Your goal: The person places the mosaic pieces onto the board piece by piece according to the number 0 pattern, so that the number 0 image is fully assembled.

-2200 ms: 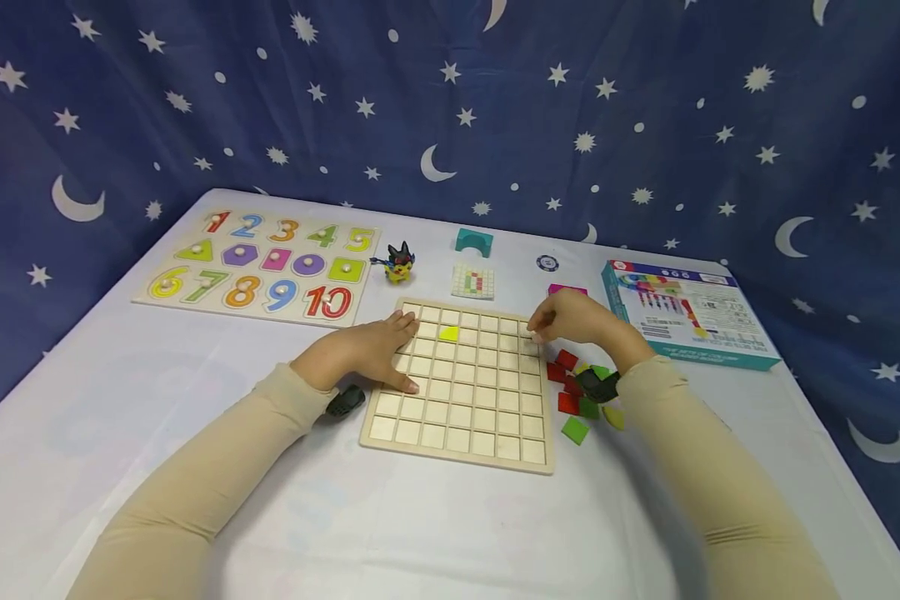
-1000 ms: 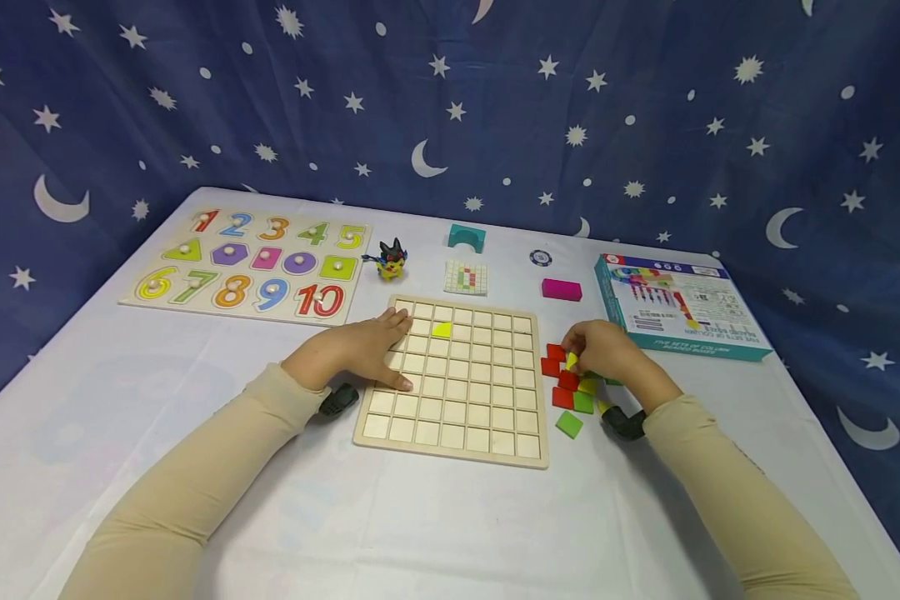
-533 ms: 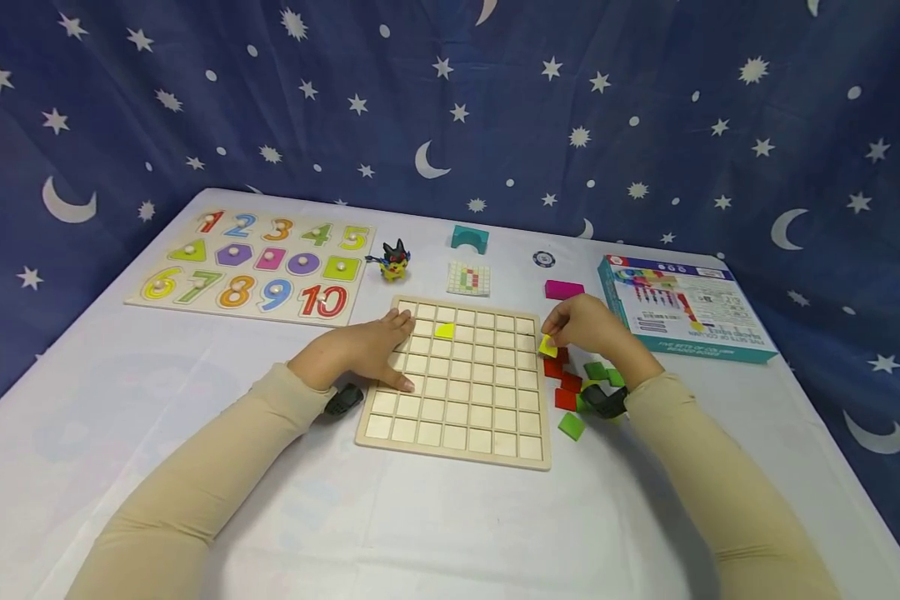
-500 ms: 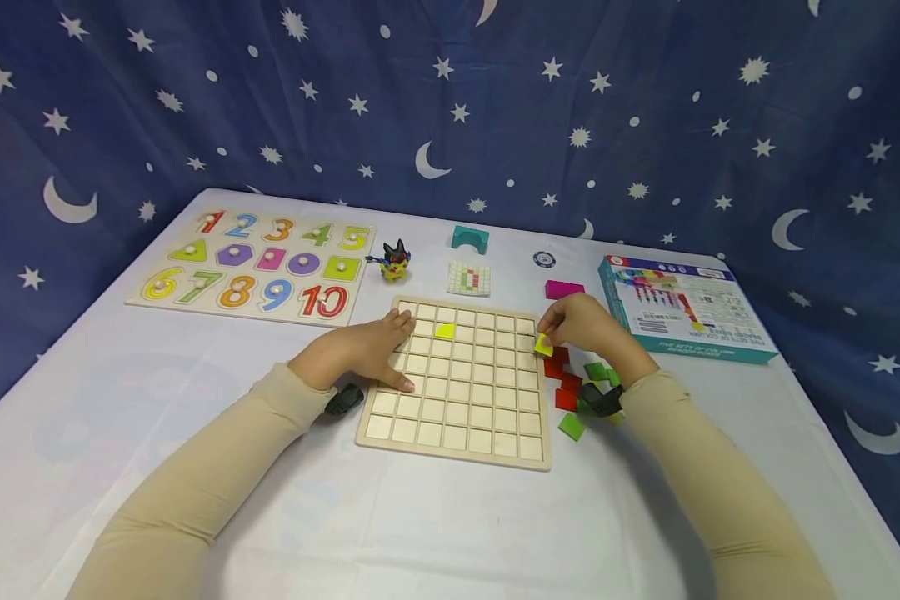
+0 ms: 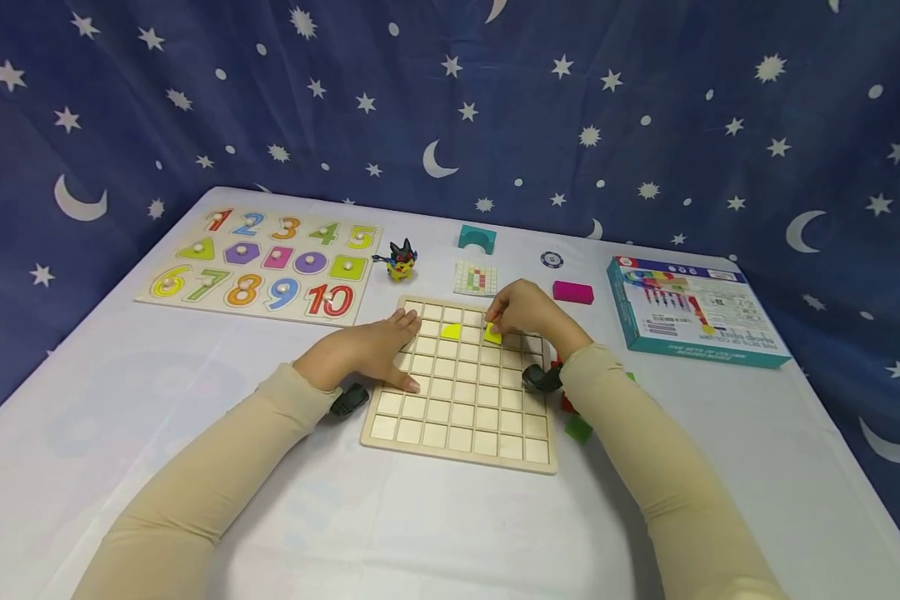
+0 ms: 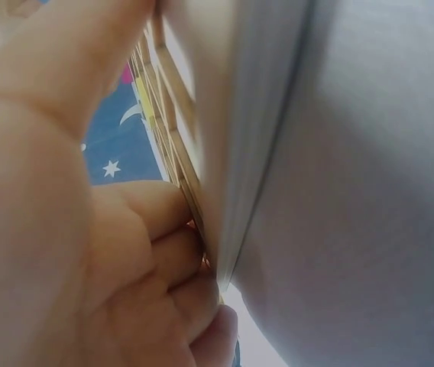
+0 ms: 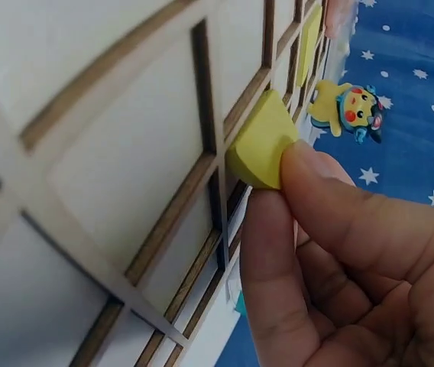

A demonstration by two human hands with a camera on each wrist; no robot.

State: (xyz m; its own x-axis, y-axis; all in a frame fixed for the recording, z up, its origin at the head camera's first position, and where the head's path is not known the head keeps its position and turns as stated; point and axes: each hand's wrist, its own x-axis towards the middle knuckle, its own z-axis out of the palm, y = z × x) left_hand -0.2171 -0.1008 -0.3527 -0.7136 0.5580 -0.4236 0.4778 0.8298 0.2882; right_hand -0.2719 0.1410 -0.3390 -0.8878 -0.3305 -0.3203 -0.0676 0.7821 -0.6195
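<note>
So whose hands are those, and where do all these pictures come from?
There's no robot here, just a person's two bare hands. The wide view is filmed from the person's head, looking down. The close-ups are filmed from each wrist. The left hand rests on a wooden grid board. The right hand pinches a yellow tile at one of its squares. On the white table there's also a number puzzle, a little toy figure, a pink block and a flat box.
</note>
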